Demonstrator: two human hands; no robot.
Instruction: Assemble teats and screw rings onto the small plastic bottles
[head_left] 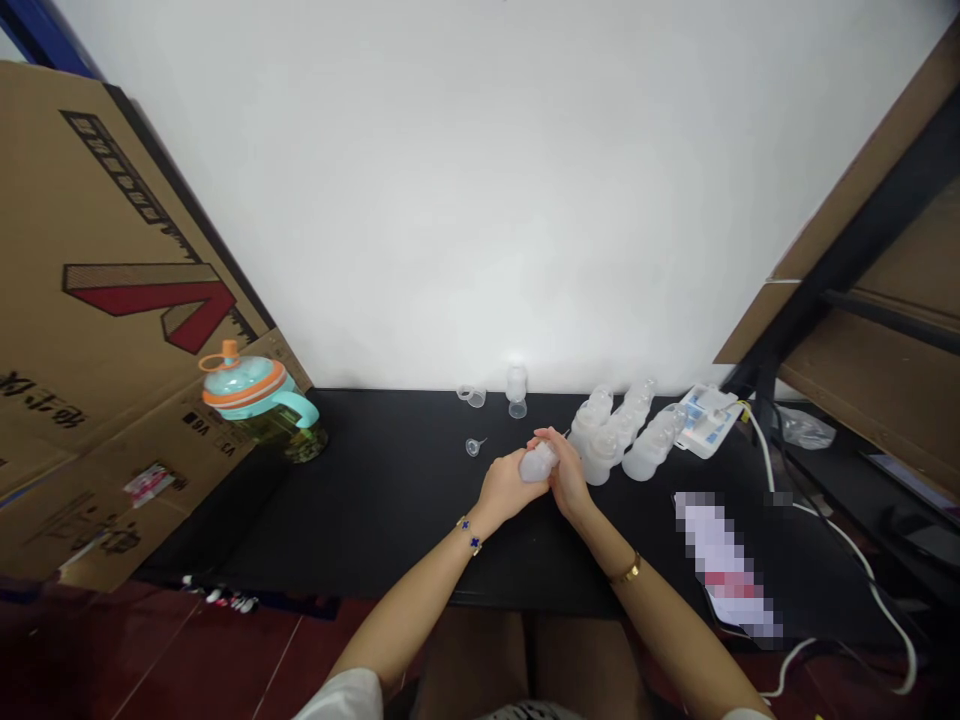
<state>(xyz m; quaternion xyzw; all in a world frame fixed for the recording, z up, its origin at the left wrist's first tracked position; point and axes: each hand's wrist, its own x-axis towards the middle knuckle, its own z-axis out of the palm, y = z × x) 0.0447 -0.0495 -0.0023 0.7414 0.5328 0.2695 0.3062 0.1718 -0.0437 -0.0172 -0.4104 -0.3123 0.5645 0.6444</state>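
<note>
A small translucent white bottle [537,463] lies tilted between my two hands above the black table. My left hand [508,487] is wrapped round its near side. My right hand [568,472] closes on it from the right, its fingers over the far end. Just right of my hands, several similar translucent bottles [598,455] stand grouped together. One more clear-and-white piece [517,385] stands near the wall. Left of it lie small clear caps or rings [472,396]. A small clear part with a thin stem [473,447] rests on the table beyond my left hand.
A large teal and orange jug [259,395] stands at the left beside cardboard boxes [97,300]. On the right are a white and blue packet [705,420], a pixelated phone-like item [724,570], white cables [847,540] and a dark shelf frame [862,240]. A white wall [465,200] rises behind the table.
</note>
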